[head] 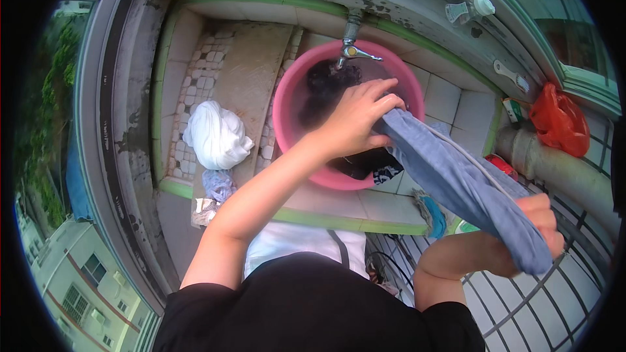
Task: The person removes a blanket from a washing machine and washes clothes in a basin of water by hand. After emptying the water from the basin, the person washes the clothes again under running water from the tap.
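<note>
A blue-grey cloth garment [455, 176] with a pale cord or seam along it stretches between my two hands. At its upper left end, my left hand [359, 115] holds it between thumb and fingers, above a pink plastic basin [284, 107]. My right hand [540, 222] grips the other end, off to the right beyond the sink's edge. Murky water and dark clothing [325, 83] fill the basin, partly hidden by my left forearm. A patterned black-and-white cloth edge [386, 174] hangs at the basin's near rim. Above the basin is a metal tap [351, 49].
Left of the basin, a bundled white cloth [217, 134] and a small blue cloth [218, 186] lie on a stone slab [252, 63]. A plastic bottle [469, 11] and a brush [511, 76] rest on the ledge. A red plastic bag [560, 120] sits by a thick pipe [562, 156].
</note>
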Action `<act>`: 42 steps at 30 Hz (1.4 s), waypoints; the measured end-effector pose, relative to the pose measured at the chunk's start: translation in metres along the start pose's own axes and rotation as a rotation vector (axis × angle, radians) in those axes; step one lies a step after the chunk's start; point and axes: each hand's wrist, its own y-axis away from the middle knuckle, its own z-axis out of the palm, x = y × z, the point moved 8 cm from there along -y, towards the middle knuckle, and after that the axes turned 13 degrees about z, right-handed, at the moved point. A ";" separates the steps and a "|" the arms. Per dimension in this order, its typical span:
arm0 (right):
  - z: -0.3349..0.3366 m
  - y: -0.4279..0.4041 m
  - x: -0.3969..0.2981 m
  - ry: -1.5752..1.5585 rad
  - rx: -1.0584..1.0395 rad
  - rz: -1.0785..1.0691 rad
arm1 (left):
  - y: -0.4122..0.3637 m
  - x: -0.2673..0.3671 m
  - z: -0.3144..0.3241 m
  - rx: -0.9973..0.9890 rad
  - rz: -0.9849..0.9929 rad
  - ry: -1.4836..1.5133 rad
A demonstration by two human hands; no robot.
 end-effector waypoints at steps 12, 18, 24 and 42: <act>0.005 0.018 0.149 0.288 -0.191 0.651 | 0.122 -0.060 -0.065 0.109 -0.544 -0.167; 0.118 0.136 0.265 0.328 -0.660 0.790 | 0.107 -0.076 -0.029 -0.010 -0.457 -0.445; 0.204 0.212 0.295 0.866 -1.059 0.794 | 0.130 -0.123 0.060 -0.457 -0.370 -0.459; 0.212 0.171 0.186 0.331 -0.802 0.565 | 0.112 -0.118 -0.003 0.119 -0.896 0.531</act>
